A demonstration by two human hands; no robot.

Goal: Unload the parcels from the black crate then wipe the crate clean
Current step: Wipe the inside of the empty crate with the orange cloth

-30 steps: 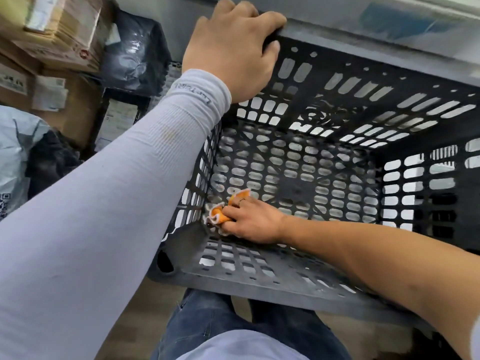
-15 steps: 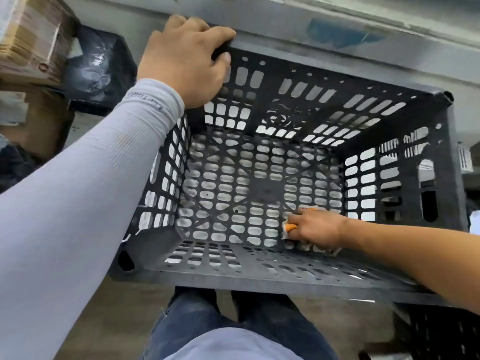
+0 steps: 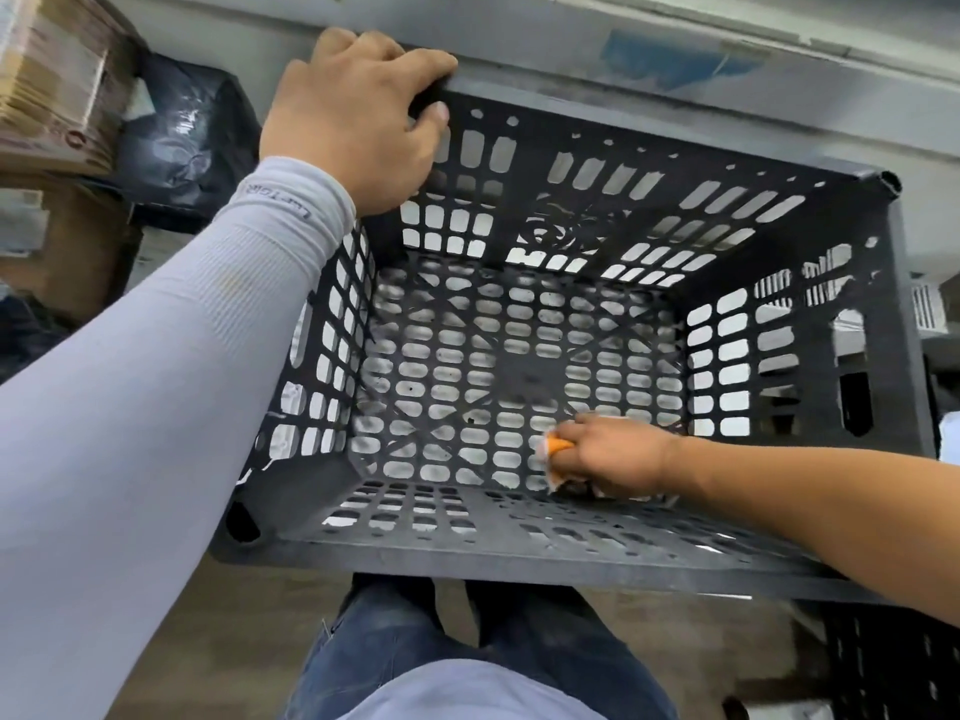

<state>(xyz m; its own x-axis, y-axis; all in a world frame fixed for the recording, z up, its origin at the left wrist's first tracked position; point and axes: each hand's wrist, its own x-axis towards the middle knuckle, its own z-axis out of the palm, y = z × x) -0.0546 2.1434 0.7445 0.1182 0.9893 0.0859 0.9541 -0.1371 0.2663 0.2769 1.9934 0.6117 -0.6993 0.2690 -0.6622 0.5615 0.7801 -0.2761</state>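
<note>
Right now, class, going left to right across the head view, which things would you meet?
Cardboard box → black plastic bag → left hand gripping the crate rim → orange cloth → right hand holding it.

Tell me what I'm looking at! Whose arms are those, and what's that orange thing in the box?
There is no machine here, just a person working. The picture comes from a camera worn on the person's head, so you look down along their arms as if they were your own. You can even see their jeans at the bottom.

The big black box full of holes is a plastic crate. Nothing lies inside it but the hand and the cloth. The left hand, with a grey sleeve on its arm, grips the crate's far rim. The right hand reaches inside and holds an orange and white cloth against the crate's floor, near its front wall. That is for wiping it.

On the left, outside the crate, are a cardboard box and a black bag.
</note>
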